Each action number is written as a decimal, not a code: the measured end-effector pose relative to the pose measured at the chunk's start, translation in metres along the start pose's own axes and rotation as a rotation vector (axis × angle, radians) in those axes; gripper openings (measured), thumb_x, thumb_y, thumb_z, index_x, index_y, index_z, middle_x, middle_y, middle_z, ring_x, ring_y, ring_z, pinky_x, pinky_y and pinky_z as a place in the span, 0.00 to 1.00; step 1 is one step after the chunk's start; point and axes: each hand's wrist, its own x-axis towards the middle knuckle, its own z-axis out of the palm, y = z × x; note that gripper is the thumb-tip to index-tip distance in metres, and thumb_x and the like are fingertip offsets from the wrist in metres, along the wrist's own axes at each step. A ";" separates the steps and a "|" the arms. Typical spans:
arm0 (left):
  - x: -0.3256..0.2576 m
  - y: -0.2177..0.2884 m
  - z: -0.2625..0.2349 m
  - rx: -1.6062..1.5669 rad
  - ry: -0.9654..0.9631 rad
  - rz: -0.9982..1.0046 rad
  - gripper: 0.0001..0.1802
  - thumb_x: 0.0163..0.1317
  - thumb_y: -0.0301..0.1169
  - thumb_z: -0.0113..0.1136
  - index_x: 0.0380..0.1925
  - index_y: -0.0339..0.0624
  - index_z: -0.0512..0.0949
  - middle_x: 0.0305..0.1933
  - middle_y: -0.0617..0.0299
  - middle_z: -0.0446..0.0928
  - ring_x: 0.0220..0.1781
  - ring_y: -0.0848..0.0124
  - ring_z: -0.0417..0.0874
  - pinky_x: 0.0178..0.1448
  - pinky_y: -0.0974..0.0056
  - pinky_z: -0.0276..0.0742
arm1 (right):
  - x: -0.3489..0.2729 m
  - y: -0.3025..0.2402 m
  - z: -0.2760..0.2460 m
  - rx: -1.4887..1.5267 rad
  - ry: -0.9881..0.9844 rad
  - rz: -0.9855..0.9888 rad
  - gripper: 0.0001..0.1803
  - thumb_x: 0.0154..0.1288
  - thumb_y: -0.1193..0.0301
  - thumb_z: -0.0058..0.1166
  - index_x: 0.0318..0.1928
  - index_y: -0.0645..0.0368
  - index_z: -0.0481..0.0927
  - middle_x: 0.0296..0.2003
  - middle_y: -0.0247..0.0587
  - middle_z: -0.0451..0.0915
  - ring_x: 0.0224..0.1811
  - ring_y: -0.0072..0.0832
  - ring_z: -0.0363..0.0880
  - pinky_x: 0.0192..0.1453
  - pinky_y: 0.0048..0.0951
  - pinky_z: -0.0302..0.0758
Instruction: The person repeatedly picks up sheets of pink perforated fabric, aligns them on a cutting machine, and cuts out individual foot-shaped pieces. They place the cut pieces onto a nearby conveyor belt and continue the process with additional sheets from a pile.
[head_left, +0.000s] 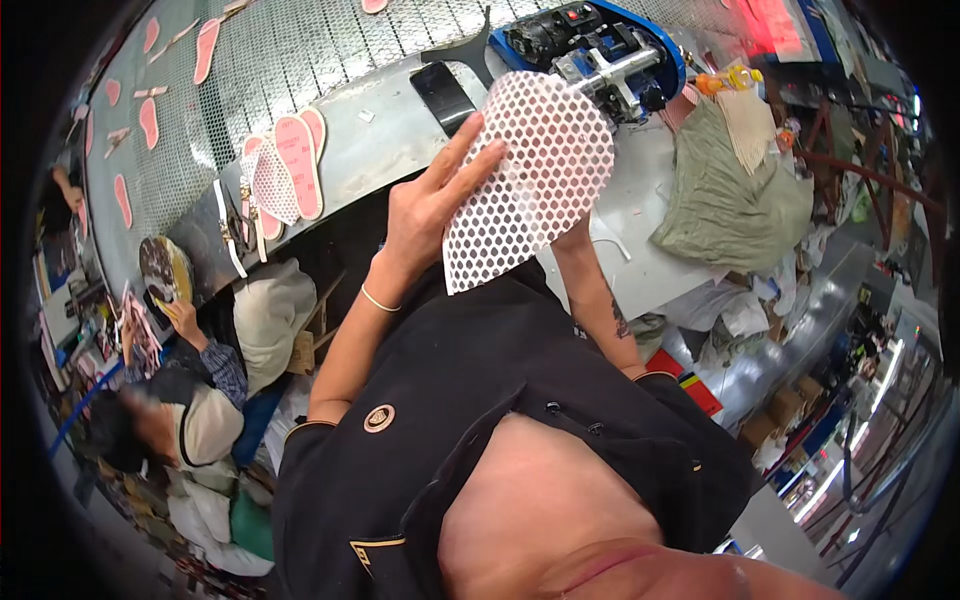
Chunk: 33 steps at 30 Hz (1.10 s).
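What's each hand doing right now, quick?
Left hand: holding the spotted white sheet, fingers across its front.
Right hand: mostly hidden behind the sheet, so I can't tell if it's open or closed.

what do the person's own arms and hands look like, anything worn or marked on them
Short black sleeves with thin gold-coloured edging cover the upper arms, leaving the forearms bare. The left hand has no glove, and a thin, pale bracelet circles its wrist. A dark tattoo marks the right forearm. The right hand is mostly hidden.
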 end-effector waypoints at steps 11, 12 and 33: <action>0.016 -0.054 -0.068 -0.065 0.053 0.055 0.27 0.55 0.24 0.63 0.57 0.52 0.78 0.64 0.55 0.73 0.37 0.66 0.87 0.34 0.66 0.82 | 0.046 0.016 0.084 0.073 0.128 -0.021 0.31 0.67 0.71 0.53 0.67 0.67 0.60 0.64 0.45 0.68 0.64 0.31 0.69 0.67 0.34 0.67; 0.015 -0.060 -0.075 -0.039 0.032 0.023 0.27 0.56 0.24 0.61 0.58 0.52 0.77 0.63 0.56 0.74 0.36 0.65 0.87 0.34 0.65 0.82 | 0.050 0.025 0.090 0.050 0.136 -0.009 0.31 0.67 0.70 0.52 0.68 0.67 0.60 0.64 0.45 0.68 0.64 0.31 0.69 0.67 0.34 0.67; 0.085 -0.219 -0.171 -0.102 0.430 -0.406 0.17 0.61 0.22 0.51 0.50 0.35 0.76 0.38 0.60 0.79 0.24 0.80 0.69 0.28 0.72 0.65 | 0.232 0.106 0.136 1.188 0.315 0.429 0.34 0.68 0.45 0.39 0.62 0.57 0.71 0.62 0.47 0.71 0.64 0.45 0.68 0.69 0.54 0.62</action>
